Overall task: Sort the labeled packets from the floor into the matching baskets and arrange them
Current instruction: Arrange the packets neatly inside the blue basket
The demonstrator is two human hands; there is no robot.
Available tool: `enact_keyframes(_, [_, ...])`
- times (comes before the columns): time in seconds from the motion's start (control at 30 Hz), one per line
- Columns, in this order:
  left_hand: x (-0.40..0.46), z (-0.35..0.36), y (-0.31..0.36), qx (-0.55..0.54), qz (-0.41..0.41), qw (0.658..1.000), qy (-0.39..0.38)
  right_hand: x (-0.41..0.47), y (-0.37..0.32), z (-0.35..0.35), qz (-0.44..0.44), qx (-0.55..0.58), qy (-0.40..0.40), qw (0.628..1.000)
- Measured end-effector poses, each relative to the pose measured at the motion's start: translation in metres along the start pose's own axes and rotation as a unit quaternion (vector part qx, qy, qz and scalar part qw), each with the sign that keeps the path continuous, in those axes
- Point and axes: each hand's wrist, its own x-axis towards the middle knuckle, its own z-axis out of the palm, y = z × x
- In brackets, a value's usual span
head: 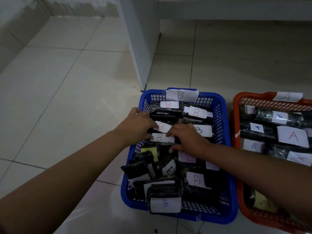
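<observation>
**A:** Start at the fingers. What are they doing?

**B:** The left hand (pixel 136 125) has its fingertips curled down onto two B-labelled packets (pixel 161 132) in the middle of the blue basket (pixel 224 149). The upper one's label pokes out by the fingers, and the lower one's label lies just beneath. The right hand (pixel 187 139) comes in from the other side, fingers bent and pressed on the same pair, thumb spread low toward the packets below. Both hands are closed loosely on the packets. I cannot tell whether it is a true pinch or just a press.

**A:** So which way do the packets lie from the hands?

**B:** Between them. Their long axis runs side to side across the basket, one hand on each end. Neither hand is nearer; they bracket the pair.

**A:** And that decides the next move?

**B:** I'd judge so. Squaring them into the row means sliding them along that crosswise axis, in line with the B packets (pixel 195 112) already lying flat toward the far wall, under the basket's B tag (pixel 181 95).

**A:** Farther out?

**B:** The near end of the blue basket is a jumble of tilted packets (pixel 164 198). The red basket (pixel 235 115) sits just to the right, holding the A packets (pixel 293 135). No loose packets show on the tiled floor (pixel 67 98).
</observation>
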Motion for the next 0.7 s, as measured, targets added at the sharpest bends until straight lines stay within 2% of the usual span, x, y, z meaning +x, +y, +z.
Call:
enact_keyframes(0.07, [0.010,0.005,0.005,0.010,0.017,1.000,0.007,-0.004,0.000,-0.002,0.006,0.019,0.015,1.000])
enact_keyframes(0.17, [0.026,0.009,0.010,-0.025,0.039,0.999,0.014,-0.021,0.000,0.003,0.033,0.029,0.094,0.995])
enact_keyframes(0.27, [0.039,0.012,0.019,-0.048,0.041,0.998,-0.009,-0.038,0.004,0.015,0.006,-0.045,0.148,0.988])
enact_keyframes(0.43, [0.060,0.011,0.027,-0.068,0.018,0.997,-0.022,-0.045,0.000,0.016,-0.048,-0.186,0.164,0.968])
enact_keyframes(0.6, [0.072,0.010,0.025,-0.076,0.011,0.996,-0.033,-0.052,0.004,0.016,-0.067,-0.214,0.155,0.962])
enact_keyframes(0.7, [0.075,-0.003,0.016,-0.113,-0.023,0.993,-0.003,-0.056,0.009,0.017,-0.053,-0.207,0.124,0.969])
